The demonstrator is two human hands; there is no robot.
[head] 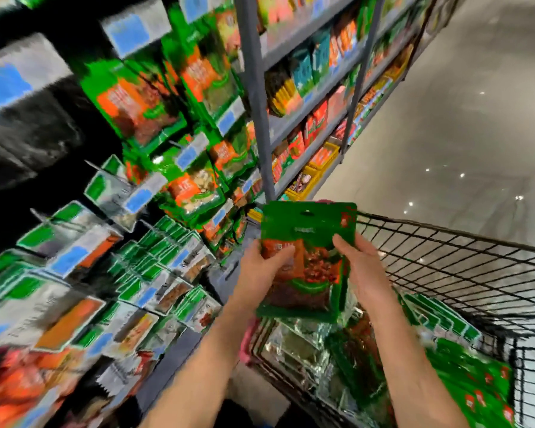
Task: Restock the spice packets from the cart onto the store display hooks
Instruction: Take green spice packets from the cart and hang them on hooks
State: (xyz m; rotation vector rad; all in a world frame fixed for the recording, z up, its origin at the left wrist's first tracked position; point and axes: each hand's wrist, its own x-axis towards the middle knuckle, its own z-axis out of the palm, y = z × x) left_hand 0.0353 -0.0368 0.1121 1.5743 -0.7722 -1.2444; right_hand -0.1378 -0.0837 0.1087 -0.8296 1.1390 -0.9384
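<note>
Left zone: green and orange spice packets on display hooks [142, 100] hang in rows, with blue price tags [186, 157] at the hook ends. All print is blurred and unreadable.

Centre: the left hand [260, 273] grips the held spice packet [306, 230] at its left edge, thumb curled over the front. The packet is upright above the cart, hang hole [306, 213] uppermost. Its label text is illegible.

The right hand [362, 267] grips the right edge, thumb on the front.

Right zone: the black wire cart [445, 257] holds more green packets [464, 366]. Grey shelving [257, 103] stands behind.
</note>
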